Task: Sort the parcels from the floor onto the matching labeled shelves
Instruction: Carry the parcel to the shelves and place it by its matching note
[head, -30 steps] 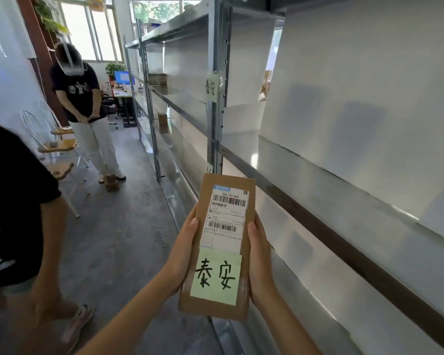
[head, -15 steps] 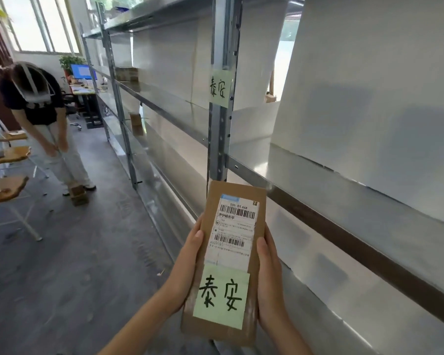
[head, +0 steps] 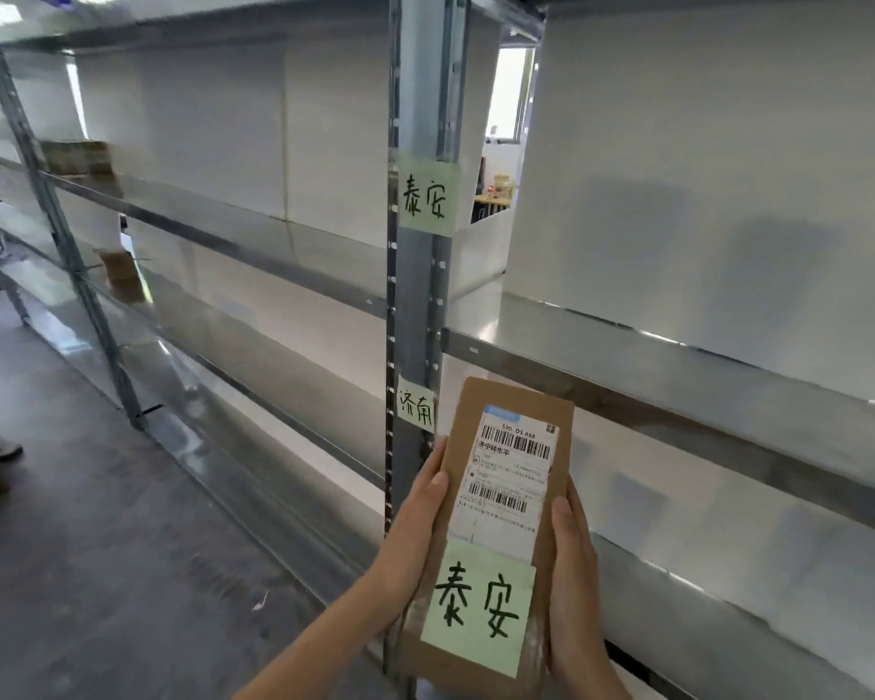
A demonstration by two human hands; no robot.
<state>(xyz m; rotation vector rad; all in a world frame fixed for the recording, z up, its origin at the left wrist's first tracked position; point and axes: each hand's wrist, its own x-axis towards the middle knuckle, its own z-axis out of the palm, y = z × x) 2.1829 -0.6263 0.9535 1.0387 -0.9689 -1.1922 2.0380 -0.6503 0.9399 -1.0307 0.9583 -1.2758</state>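
A flat brown cardboard parcel (head: 506, 411) with a white barcode label and a green note reading 泰安 is held upright in front of me. My left hand (head: 415, 538) grips its left edge and my right hand (head: 574, 583) grips its right edge. Just behind it rises a metal shelf post (head: 418, 275). On that post a green label 泰安 (head: 428, 197) is stuck at upper shelf height, and a second green label 济南 (head: 416, 409) sits lower, beside the parcel's top left corner.
Metal shelves (head: 678, 386) run left and right of the post. Brown parcels (head: 79, 159) lie on an upper shelf far left, and another brown parcel (head: 120, 275) on the level below. A person's shoe (head: 1, 451) shows at the left edge on the grey floor.
My view has swung right and closer to the shelf post. The standing person and chairs have left the frame. The parcel stays held in both hands; the lower label has come into sight.
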